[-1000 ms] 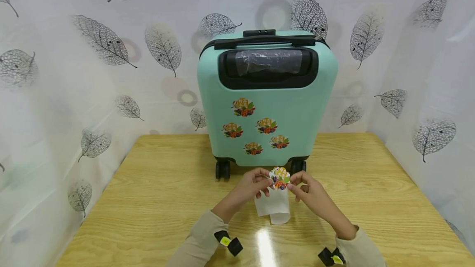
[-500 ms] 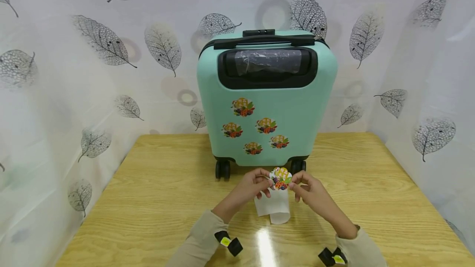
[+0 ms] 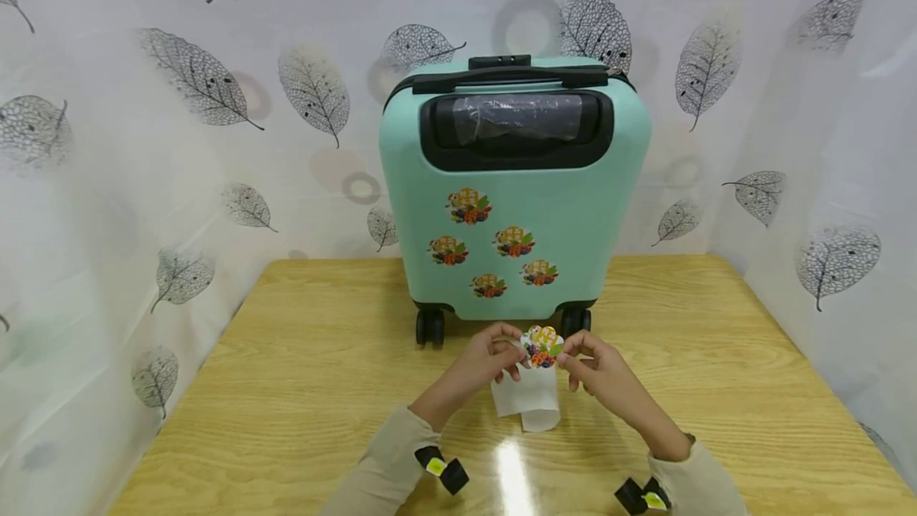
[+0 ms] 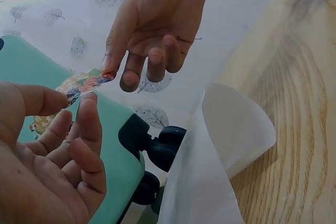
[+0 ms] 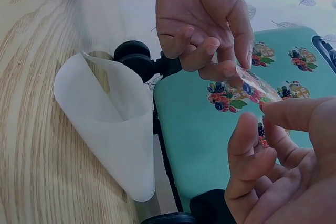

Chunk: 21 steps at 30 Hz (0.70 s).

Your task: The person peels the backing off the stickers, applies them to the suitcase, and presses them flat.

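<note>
Between the two hands is a round, scallop-edged fruit sticker [image 3: 542, 347], printed with berries and yellow lettering. My left hand [image 3: 489, 355] pinches its left edge between thumb and forefinger. At the opposite edge my right hand [image 3: 600, 373] pinches it the same way. The sticker bends slightly in the right wrist view. Behind the hands a mint green suitcase [image 3: 573, 213] stands upright on black wheels, and several matching stickers [image 3: 514, 243] lie on its front. Below the held sticker, a curled white backing sheet [image 3: 526, 395] rests on the table.
The wooden table [image 3: 301, 388] extends to both sides of the hands. A white curtain [image 3: 215, 150] with leaf prints hangs behind and at the sides. The suitcase has a black handle recess [image 3: 519, 156] near its top.
The held sticker has tipped a little and shifted very slightly down and right, its face showing a bit wider. Both hands keep their pinch and hardly move.
</note>
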Available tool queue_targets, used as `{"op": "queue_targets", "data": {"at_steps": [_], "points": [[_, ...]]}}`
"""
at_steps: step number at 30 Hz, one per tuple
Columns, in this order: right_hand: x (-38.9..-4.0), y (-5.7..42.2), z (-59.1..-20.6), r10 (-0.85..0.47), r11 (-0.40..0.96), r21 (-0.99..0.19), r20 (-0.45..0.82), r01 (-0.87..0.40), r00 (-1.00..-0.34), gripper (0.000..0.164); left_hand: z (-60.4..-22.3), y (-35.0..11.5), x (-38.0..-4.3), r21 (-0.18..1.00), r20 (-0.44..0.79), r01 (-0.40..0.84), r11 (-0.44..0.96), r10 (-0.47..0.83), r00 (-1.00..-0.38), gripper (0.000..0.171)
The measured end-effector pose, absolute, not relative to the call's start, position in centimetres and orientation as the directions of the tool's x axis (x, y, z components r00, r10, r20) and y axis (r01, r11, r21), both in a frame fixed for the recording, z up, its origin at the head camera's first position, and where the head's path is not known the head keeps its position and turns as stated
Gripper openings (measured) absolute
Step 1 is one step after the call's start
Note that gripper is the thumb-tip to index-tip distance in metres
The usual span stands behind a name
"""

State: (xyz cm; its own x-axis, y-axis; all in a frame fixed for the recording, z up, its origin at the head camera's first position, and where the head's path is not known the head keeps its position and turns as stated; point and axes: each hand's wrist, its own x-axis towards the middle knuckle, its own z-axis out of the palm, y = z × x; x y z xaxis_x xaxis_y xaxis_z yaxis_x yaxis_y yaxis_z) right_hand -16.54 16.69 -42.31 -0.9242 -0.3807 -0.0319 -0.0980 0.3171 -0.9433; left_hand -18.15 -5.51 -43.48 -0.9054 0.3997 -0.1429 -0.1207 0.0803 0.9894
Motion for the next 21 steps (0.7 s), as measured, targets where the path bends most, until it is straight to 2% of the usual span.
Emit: {"op": "queue_targets", "data": {"at_steps": [21], "points": [[-16.6, 16.76, -42.62, -0.399, 0.323, -0.942, -0.045, -0.095, -0.916, 0.023, -43.39, -5.51, -18.04, 0.988, -0.129, -0.086, 0.126, 0.386, -0.913, 0.012]]}}
